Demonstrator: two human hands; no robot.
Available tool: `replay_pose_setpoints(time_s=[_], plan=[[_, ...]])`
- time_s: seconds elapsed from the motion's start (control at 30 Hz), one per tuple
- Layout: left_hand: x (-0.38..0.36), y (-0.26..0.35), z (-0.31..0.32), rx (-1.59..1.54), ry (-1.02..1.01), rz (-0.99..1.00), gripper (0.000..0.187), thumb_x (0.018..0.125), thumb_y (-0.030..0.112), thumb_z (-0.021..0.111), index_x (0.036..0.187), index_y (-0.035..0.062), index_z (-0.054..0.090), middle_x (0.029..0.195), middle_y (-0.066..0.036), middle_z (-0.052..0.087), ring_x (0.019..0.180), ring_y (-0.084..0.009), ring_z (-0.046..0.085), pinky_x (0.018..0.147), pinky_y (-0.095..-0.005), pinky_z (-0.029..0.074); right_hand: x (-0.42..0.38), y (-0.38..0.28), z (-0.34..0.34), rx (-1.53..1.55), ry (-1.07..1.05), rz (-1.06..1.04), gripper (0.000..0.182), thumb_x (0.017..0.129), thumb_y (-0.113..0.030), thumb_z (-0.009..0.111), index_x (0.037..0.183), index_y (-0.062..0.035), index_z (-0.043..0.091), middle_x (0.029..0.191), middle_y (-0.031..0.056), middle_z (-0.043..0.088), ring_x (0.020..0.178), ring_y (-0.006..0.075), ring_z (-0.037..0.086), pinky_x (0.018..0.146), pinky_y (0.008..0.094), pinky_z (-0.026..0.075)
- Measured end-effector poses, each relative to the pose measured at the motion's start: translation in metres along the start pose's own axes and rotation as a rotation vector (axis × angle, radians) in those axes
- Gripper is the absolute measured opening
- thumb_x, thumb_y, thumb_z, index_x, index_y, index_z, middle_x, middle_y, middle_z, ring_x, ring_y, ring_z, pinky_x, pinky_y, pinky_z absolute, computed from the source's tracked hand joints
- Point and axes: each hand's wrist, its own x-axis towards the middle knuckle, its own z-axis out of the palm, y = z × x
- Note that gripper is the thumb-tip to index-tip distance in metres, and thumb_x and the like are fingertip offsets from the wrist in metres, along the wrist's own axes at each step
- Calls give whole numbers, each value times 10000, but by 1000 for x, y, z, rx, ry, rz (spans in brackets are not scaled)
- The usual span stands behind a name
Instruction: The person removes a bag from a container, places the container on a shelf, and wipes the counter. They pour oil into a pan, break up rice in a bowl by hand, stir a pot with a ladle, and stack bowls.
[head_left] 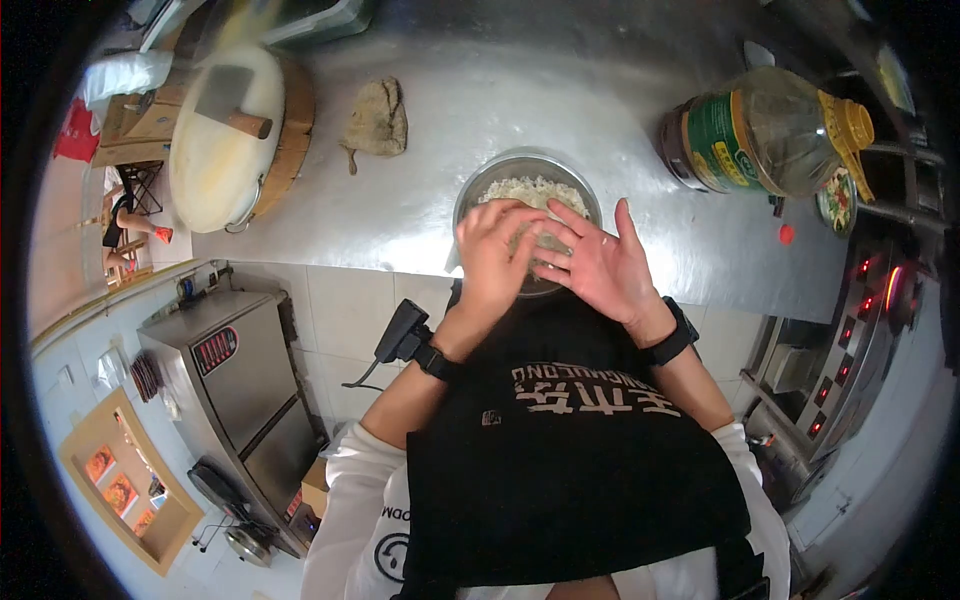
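A round metal bowl stands at the near edge of the steel counter, with white rice-like grains inside. Both hands hang over it and hide its near part. My right hand is turned palm up with its fingers spread, holding nothing. My left hand shows its back; its fingers are loosely bent, the thumb stands apart, and the fingertips meet or overlap those of my right hand. Nothing sizeable shows between the two hands. Small white bits seem to cling to the fingers.
A cleaver lies on a thick round chopping block at left. A crumpled cloth rests on the counter. To the right are a large oil jug, a dish of chopped food and a red cap.
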Motion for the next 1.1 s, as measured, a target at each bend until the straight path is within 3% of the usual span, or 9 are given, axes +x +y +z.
replay_pose_setpoints(time_s=[0.1, 0.33, 0.43, 0.5, 0.63, 0.73, 0.8, 0.9, 1.1], plan=[[5, 14, -4, -97, -30, -18, 173, 660, 259, 723, 752, 140, 639, 833, -10, 538, 843, -230, 495, 765, -351, 336, 1, -3, 6, -47, -80, 34, 754, 860, -637, 188, 1373, -86, 225, 1336, 123, 371, 1190, 280, 391, 983, 452, 304], [-5, 22, -6, 90, -203, -168, 228, 622, 313, 752, 739, 138, 666, 779, -24, 534, 822, -225, 497, 747, -352, 348, -3, 3, 15, -181, -83, -29, 728, 863, -618, 222, 1395, -124, 173, 1424, 102, 233, 1230, 263, 365, 1014, 483, 280], [-7, 8, 4, -139, -273, -272, 263, 646, 333, 739, 799, 127, 686, 785, -43, 559, 839, -235, 509, 763, -356, 353, -4, 1, 15, -251, -123, -34, 718, 867, -613, 218, 1397, -132, 168, 1438, 77, 205, 1223, 248, 376, 997, 476, 310], [-9, -10, 13, -637, -447, -437, 290, 677, 353, 713, 855, 125, 691, 781, -70, 590, 820, -248, 532, 762, -356, 369, -6, 2, 13, -282, -150, -23, 716, 868, -612, 216, 1398, -134, 165, 1442, 67, 198, 1217, 242, 384, 987, 473, 325], [-12, -15, 10, -502, -401, -409, 180, 735, 212, 693, 836, 63, 684, 776, -92, 618, 711, -168, 584, 628, -287, 463, -10, 0, 11, -272, -156, 20, 714, 867, -616, 200, 1396, -137, 177, 1434, 62, 220, 1195, 294, 398, 965, 474, 345], [-12, -15, 7, 0, -175, -154, 118, 758, 146, 665, 832, 57, 683, 803, -72, 621, 756, -110, 570, 620, -237, 449, -12, -4, 12, -264, -173, 34, 752, 851, -636, 237, 1398, -126, 161, 1436, 75, 209, 1192, 355, 391, 954, 494, 350], [-8, -10, 2, -225, -249, -434, 128, 761, 125, 657, 850, 35, 674, 815, -41, 618, 791, -89, 548, 664, -233, 441, -13, -6, 14, -262, -181, 36, 757, 848, -639, 240, 1398, -124, 161, 1435, 77, 213, 1192, 379, 383, 952, 498, 349], [-10, -17, 2, -748, -265, -490, 153, 761, 130, 661, 871, 25, 666, 828, -32, 631, 789, -88, 542, 691, -228, 433, -14, -7, 15, -268, -174, 31, 757, 848, -639, 236, 1398, -123, 162, 1435, 84, 209, 1199, 391, 371, 951, 503, 348], [-6, -14, -1, -744, -337, -551, 220, 771, 137, 655, 962, 29, 648, 836, -50, 652, 752, -89, 559, 691, -225, 437, -15, -4, 13, -289, -194, 48, 730, 856, -638, 181, 1397, -147, 178, 1425, 83, 237, 1226, 363, 346, 967, 506, 325]])
